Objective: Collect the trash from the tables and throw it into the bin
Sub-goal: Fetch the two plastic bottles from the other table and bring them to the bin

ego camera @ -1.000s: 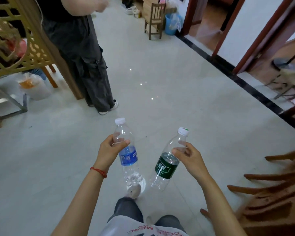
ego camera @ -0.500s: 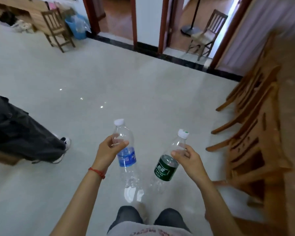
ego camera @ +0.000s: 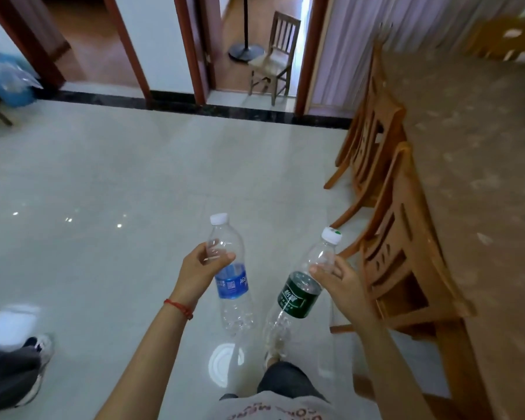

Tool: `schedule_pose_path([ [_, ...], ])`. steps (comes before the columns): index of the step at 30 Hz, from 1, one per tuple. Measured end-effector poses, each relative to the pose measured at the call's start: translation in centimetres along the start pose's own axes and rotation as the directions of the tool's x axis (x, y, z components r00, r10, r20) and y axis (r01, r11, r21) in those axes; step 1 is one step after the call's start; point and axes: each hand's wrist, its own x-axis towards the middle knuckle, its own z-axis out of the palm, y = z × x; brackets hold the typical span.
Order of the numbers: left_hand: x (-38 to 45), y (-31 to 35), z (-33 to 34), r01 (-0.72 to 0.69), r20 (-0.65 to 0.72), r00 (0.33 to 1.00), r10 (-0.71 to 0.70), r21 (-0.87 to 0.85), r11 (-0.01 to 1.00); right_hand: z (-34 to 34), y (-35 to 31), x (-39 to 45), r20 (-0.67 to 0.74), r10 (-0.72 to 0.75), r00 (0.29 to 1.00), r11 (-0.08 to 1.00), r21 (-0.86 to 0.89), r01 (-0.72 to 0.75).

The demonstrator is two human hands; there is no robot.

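Observation:
My left hand (ego camera: 196,272) grips the upper part of an empty clear bottle with a blue label (ego camera: 231,281) and a white cap. An empty clear bottle with a dark green label (ego camera: 300,295) hangs tilted from my right hand (ego camera: 338,281), which grips it below the white cap. Both bottles are held over the pale tiled floor in front of me. A blue bin (ego camera: 8,83) with a clear liner stands at the far left by the wall.
A long wooden table (ego camera: 482,192) runs down the right side with wooden chairs (ego camera: 388,225) pushed against it. A small wooden chair (ego camera: 275,56) and a lamp stand sit in the doorway ahead. Another person's leg and shoe (ego camera: 28,368) are at the lower left.
The view has swung to the right: the other person slid off to the lower left, the bin moved to the far left edge, and the table and chairs came in. Both hands still hold their bottles.

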Motion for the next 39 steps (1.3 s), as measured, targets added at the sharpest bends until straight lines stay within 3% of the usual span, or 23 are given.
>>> schedule_pose_path([
  [12, 17.6, 9.3, 5.6, -0.012, -0.004, 1.0, 0.012, 0.009, 1.0, -3.8, -9.8, 19.2, -0.024, -0.001, 1.0, 0.999, -0.039, 0.0],
  [17, 25.5, 12.0, 6.1, -0.019, 0.0, 1.0, 0.019, 0.028, 0.999, -3.2, -13.0, 27.0, 0.015, -0.021, 1.0, 0.997, -0.069, 0.022],
  [29, 48.3, 22.8, 6.7, -0.054, 0.049, 0.997, 0.051, 0.054, 0.997, -0.5, -22.1, 47.5, -0.085, -0.068, 0.994, 0.989, -0.136, 0.056],
  [39, 63.1, 29.7, 10.7, -0.091, 0.044, 0.995, 0.088, 0.055, 0.994, -1.8, -27.0, 62.3, -0.114, -0.047, 0.992, 0.995, -0.092, 0.037],
])
